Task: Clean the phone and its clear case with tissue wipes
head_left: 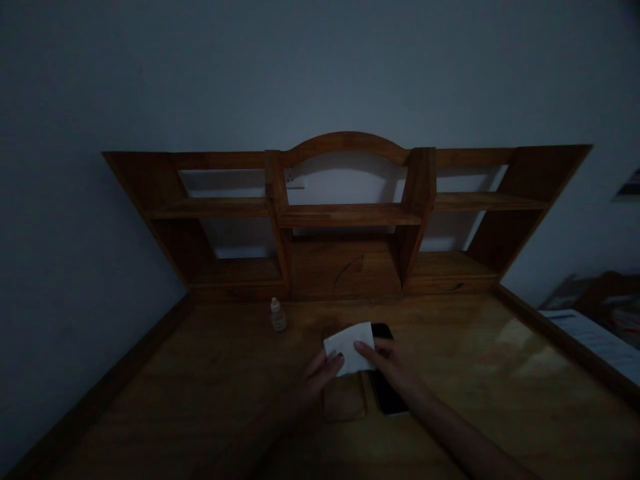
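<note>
A folded white tissue (354,357) is held up between my two hands, above the desk. My left hand (320,373) pinches its lower left corner, thumb on top. On the right edge, my right hand (387,360) grips it with the thumb laid across the front. Beneath the tissue lies a clear phone case (345,403), its upper part hidden. A black phone (387,393) rests beside the case on the right, partly covered by my right hand.
A small dropper-type bottle (279,317) stands upright on the wooden desk (225,373), left of my hands. Behind, a wooden shelf unit (350,215) runs along the back against the wall. White papers (597,337) lie beyond the desk's right edge. The light is dim.
</note>
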Available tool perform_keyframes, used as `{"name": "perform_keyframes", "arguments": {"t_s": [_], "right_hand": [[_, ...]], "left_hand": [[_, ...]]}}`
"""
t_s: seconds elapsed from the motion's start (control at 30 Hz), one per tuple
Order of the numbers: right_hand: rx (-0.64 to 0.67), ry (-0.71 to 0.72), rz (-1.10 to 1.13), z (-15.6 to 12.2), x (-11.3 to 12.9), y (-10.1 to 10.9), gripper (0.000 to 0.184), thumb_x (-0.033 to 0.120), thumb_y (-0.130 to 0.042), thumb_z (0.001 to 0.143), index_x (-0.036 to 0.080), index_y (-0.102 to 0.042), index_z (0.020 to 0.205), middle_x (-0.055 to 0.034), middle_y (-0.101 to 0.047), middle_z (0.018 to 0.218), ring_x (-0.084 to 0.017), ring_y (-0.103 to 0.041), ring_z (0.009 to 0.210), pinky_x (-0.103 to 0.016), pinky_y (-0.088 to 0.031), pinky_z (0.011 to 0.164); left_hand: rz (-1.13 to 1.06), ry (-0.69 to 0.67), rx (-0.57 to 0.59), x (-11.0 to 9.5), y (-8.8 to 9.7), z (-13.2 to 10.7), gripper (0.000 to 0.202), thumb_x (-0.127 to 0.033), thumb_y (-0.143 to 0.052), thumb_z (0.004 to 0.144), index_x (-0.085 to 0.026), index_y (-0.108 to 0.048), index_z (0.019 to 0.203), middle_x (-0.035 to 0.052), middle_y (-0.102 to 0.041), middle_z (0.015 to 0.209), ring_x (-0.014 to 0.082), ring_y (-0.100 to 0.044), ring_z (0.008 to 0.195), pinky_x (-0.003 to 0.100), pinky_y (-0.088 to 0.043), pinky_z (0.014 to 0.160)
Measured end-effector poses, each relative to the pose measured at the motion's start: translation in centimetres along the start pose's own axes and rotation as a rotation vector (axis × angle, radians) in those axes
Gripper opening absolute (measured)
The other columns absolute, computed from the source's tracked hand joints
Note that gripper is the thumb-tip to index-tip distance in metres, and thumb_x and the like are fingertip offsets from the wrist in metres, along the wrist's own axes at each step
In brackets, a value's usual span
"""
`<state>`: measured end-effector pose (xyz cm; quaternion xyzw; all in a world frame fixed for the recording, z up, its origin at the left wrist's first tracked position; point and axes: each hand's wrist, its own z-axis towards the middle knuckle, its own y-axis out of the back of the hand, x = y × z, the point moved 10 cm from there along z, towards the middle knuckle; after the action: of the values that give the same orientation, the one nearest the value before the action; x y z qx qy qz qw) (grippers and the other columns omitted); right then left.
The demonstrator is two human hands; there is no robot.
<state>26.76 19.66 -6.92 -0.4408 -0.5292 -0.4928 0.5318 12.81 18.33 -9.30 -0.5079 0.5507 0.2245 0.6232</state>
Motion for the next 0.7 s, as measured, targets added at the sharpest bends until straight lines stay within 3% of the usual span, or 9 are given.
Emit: {"name": "perform_keyframes", "arguments": {"t_s": [0.07, 0.1, 0.17, 0.27, 0.37, 0.43, 0.57, 0.7], "right_hand": [[-0.081, 0.016, 0.025, 0.3, -0.1, 1.5, 0.046, 0.06, -0.066, 0.082, 0.017, -0.077, 0.093, -0.0069, -0.077, 0.089, -0.024, -0.071, 0.079, -0.035, -0.057, 0.072], [-0.14, 0.028, 0.028, 0.4, 0.0, 2.5, 0.046, 0.06, -0.066, 0.083, 0.017, -0.077, 0.095, -0.0078, -0.077, 0.092, -0.026, -0.072, 0.082, -0.036, -0.057, 0.073], [-0.272, 0.048, 0.0, 0.3, 0.4, 4.6, 0.047, 0.061, -0.064, 0.084, 0.016, -0.076, 0.093, -0.009, -0.077, 0.092, -0.028, -0.072, 0.083, -0.037, -0.057, 0.072], [-0.402, 0.096, -0.084, -0.2, 1.5, 6.7, 0.047, 0.06, -0.061, 0.087, 0.016, -0.075, 0.094, -0.0087, -0.077, 0.092, -0.029, -0.071, 0.086, -0.037, -0.056, 0.073], [-0.426, 0.141, -0.145, -0.7, 2.5, 6.9, 0.045, 0.058, -0.057, 0.09, 0.016, -0.073, 0.095, -0.0074, -0.076, 0.092, -0.03, -0.07, 0.09, -0.037, -0.055, 0.076], [-0.416, 0.151, -0.193, -0.8, 2.8, 6.5, 0.045, 0.057, -0.054, 0.092, 0.016, -0.073, 0.091, -0.0068, -0.075, 0.088, -0.03, -0.069, 0.088, -0.037, -0.054, 0.075], [-0.373, 0.19, -0.261, -1.0, 3.1, 5.5, 0.043, 0.055, -0.052, 0.094, 0.017, -0.073, 0.094, -0.0059, -0.075, 0.089, -0.029, -0.069, 0.089, -0.036, -0.054, 0.077], [-0.366, 0.21, -0.274, -0.9, 3.0, 5.2, 0.044, 0.054, -0.05, 0.095, 0.017, -0.074, 0.095, -0.0062, -0.076, 0.089, -0.029, -0.07, 0.087, -0.035, -0.055, 0.075]], "left_hand": [[0.179, -0.141, -0.036, -2.5, 0.3, -0.3, 0.052, -0.041, -0.06, 0.09, -0.027, -0.053, 0.14, 0.0045, -0.047, 0.15, 0.0255, -0.039, 0.14, 0.036, -0.028, 0.116], [0.309, -0.215, -0.107, -3.7, 1.0, -0.4, 0.054, -0.039, -0.061, 0.089, -0.028, -0.051, 0.141, 0.0035, -0.043, 0.153, 0.0242, -0.03, 0.145, 0.034, -0.018, 0.12], [0.54, -0.34, -0.242, -5.5, 2.2, -0.8, 0.056, -0.038, -0.068, 0.083, -0.026, -0.056, 0.137, 0.0061, -0.044, 0.151, 0.0266, -0.026, 0.146, 0.034, -0.009, 0.12], [0.717, -0.315, -0.353, -5.0, 4.1, -0.5, 0.058, -0.041, -0.072, 0.079, -0.025, -0.06, 0.133, 0.0107, -0.057, 0.135, 0.0321, -0.043, 0.133, 0.037, -0.019, 0.115], [0.729, -0.203, -0.353, -3.1, 5.2, 0.1, 0.066, -0.04, -0.073, 0.077, -0.025, -0.054, 0.139, 0.007, -0.068, 0.091, 0.0307, -0.061, 0.098, 0.037, -0.033, 0.1], [0.77, -0.193, -0.315, -2.9, 4.8, 0.2, 0.066, -0.036, -0.069, 0.08, -0.025, -0.051, 0.142, 0.003, -0.064, 0.077, 0.0261, -0.06, 0.079, 0.034, -0.038, 0.089], [0.822, -0.239, -0.232, -3.7, 3.4, 0.1, 0.071, -0.023, -0.061, 0.082, -0.026, -0.04, 0.15, -0.0001, -0.061, 0.073, 0.019, -0.053, 0.062, 0.03, -0.039, 0.072], [0.839, -0.231, -0.329, -4.4, 4.0, 0.0, 0.074, -0.023, -0.062, 0.081, -0.023, -0.038, 0.151, -0.003, -0.055, 0.063, 0.0176, -0.05, 0.058, 0.029, -0.036, 0.062]]}}
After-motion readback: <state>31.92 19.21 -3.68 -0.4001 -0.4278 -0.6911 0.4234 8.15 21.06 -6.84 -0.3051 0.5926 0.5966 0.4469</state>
